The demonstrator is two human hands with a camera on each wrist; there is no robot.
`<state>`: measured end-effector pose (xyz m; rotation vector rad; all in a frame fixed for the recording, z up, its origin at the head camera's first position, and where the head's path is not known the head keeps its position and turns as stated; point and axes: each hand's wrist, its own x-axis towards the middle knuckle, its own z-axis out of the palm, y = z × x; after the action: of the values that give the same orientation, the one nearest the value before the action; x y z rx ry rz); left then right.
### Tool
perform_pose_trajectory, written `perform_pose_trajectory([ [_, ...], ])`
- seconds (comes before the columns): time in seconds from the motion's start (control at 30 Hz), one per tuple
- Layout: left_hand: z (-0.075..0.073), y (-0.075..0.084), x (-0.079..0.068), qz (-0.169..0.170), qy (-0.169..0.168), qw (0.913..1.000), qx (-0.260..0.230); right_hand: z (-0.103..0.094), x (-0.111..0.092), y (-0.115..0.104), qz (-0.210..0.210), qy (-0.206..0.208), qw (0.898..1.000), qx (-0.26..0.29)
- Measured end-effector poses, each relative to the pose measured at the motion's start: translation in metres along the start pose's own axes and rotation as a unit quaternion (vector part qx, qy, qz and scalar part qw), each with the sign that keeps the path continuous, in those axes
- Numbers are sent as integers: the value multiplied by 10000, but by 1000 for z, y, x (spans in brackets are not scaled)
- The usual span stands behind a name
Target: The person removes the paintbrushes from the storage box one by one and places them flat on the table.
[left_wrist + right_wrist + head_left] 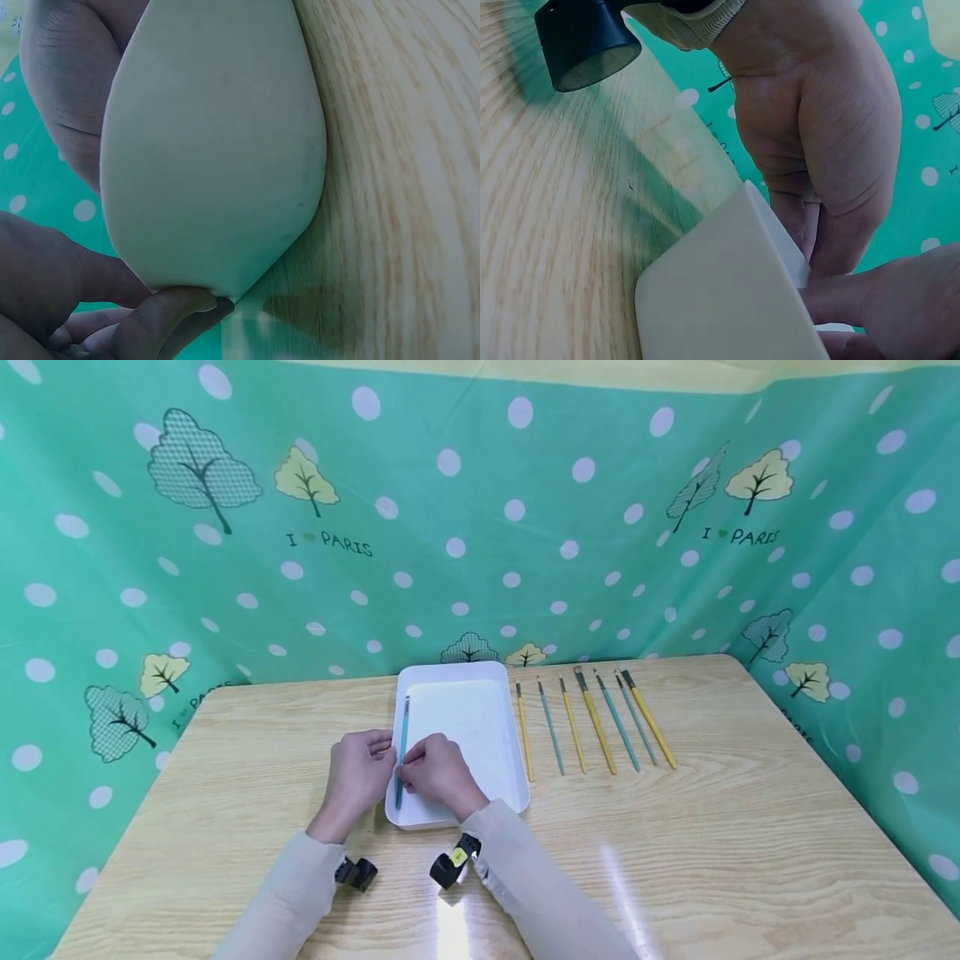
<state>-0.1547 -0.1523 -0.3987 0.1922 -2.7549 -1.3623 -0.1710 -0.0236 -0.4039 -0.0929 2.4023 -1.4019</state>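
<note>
A white tray [472, 752] lies on the wooden table with a teal paintbrush [405, 724] inside it, lengthwise along its left wall. My left hand [360, 772] holds the tray's left rim, and the left wrist view has its fingers [161, 319] against the tray's outer wall. Reaching over the tray from the right, my right hand [438, 772] pinches the paintbrush near its lower part. The right wrist view shows this hand [817, 135] dipping behind the tray wall, where its fingertips are hidden.
Right of the tray, several paintbrushes lie in a row, among them a thin yellow one [524, 735], a wide yellow one [597, 727] and a teal one [618, 727]. A green dotted cloth [480, 527] hangs behind the table [712, 860].
</note>
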Motion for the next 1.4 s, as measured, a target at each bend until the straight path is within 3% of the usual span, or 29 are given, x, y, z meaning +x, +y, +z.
perform_pose_trajectory([
  [0.23, -2, -3, -2, -37, -2, 10000, 46, 4, -2, 0, 168, -148, 9992, 342],
  [0.7, -1, -2, -1, 40, -21, 10000, -4, 4, 0, 3, 196, -140, 9995, 221],
  [1.1, -1, -2, -1, 46, -57, 10000, -12, 4, 1, 1, 621, -162, 9936, 933],
  [1.4, 0, -1, 0, 61, -50, 10000, 38, 2, 0, 0, 674, -64, 9964, 506],
])
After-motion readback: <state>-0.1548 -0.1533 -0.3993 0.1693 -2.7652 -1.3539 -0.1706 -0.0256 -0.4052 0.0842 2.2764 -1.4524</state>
